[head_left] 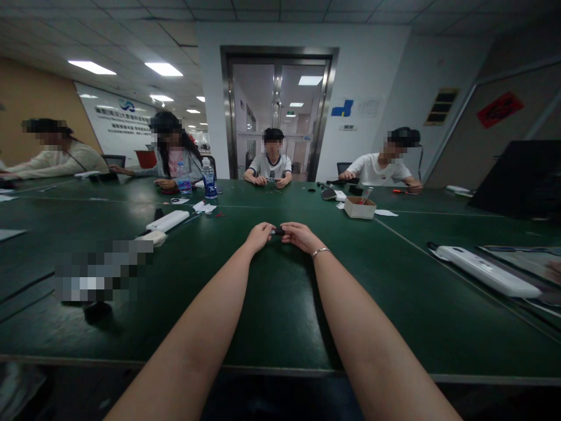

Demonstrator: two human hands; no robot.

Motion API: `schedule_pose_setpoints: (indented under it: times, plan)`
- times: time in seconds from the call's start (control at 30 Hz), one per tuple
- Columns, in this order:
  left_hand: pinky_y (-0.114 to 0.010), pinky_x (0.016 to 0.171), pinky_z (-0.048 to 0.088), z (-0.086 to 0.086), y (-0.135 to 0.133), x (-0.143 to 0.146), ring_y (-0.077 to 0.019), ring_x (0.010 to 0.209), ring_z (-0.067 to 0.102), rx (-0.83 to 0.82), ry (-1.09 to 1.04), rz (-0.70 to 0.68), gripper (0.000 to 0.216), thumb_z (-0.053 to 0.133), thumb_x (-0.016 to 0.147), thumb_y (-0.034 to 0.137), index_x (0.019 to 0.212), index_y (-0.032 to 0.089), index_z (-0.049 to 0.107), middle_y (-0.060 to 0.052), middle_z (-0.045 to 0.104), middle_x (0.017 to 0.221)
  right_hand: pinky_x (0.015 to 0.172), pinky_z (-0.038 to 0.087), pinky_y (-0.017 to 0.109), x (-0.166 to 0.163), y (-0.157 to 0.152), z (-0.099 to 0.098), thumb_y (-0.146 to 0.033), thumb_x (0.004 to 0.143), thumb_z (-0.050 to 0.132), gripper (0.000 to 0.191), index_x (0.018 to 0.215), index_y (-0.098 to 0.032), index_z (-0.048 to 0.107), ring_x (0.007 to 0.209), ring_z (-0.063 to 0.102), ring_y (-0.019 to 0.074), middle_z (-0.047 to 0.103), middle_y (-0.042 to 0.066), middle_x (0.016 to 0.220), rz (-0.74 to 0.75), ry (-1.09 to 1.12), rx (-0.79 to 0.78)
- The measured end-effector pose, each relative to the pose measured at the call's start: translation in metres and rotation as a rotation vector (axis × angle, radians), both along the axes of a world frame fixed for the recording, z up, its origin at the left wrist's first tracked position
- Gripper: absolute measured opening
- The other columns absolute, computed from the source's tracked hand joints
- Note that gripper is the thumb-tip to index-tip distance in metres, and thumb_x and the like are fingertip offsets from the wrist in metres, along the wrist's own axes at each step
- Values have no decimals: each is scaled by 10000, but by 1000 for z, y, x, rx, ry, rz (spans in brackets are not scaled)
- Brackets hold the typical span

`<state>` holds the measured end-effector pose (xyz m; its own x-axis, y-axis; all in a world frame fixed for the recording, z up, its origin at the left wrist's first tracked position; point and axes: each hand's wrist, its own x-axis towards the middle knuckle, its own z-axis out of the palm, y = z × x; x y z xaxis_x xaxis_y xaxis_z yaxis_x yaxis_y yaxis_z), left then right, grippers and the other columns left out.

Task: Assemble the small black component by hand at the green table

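Observation:
Both my arms stretch forward over the dark green table [280,304]. My left hand [259,235] and my right hand [298,235] meet in the middle, fingers curled around a small dark object [277,231] held between them. What that object is, I cannot make out. A thin bracelet [320,252] circles my right wrist. Both hands rest on or just above the tabletop.
A white power strip [168,220] lies to the left, another [488,272] to the right. A small cardboard box [360,207] and two water bottles [209,179] stand farther back. Several people sit along the far side. A dark laptop lid [521,175] rises at the right.

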<state>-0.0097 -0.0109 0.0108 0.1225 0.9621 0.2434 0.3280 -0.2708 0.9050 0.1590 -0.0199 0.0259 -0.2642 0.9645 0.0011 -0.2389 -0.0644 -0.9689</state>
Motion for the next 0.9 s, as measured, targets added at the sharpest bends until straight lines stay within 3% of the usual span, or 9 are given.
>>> schedule_pose_setpoints:
  times: [0.17,0.33,0.6,0.77,0.9]
  plan:
    - [-225,524,373,3,-3,0,-96,498,466,15,-41,45,255,430,863,280,897,126,631,0,527,580,536,547,213,0,-3,2,-40,782,612,145,902,-119,624,476,611,95,637,12,578,40,-30,12]
    - [-251,712,454,0,-2,4,-112,689,558,119,-92,-11,196,467,825,177,966,158,602,-30,620,820,488,533,227,-3,-1,1,-150,816,613,36,822,-115,611,420,571,95,612,15,536,2,-28,-9]
    - [-288,738,429,1,-5,3,-151,696,516,255,151,-6,230,475,814,167,1000,182,609,-2,551,690,482,535,247,-4,3,0,-243,821,632,144,772,-128,560,410,534,90,565,2,508,-26,-49,-20]
    - [-340,868,386,11,-15,6,-208,901,501,433,416,43,244,456,832,169,1010,211,617,-53,602,864,511,543,272,-3,3,0,-266,840,608,168,752,-144,534,400,492,85,528,-17,476,-46,-18,-48]
    - [-337,885,381,15,-22,8,-216,954,508,471,465,12,265,406,867,209,1060,230,586,-66,611,993,528,534,270,0,2,0,-256,855,583,168,743,-136,549,415,492,88,542,-3,494,-7,30,-55]
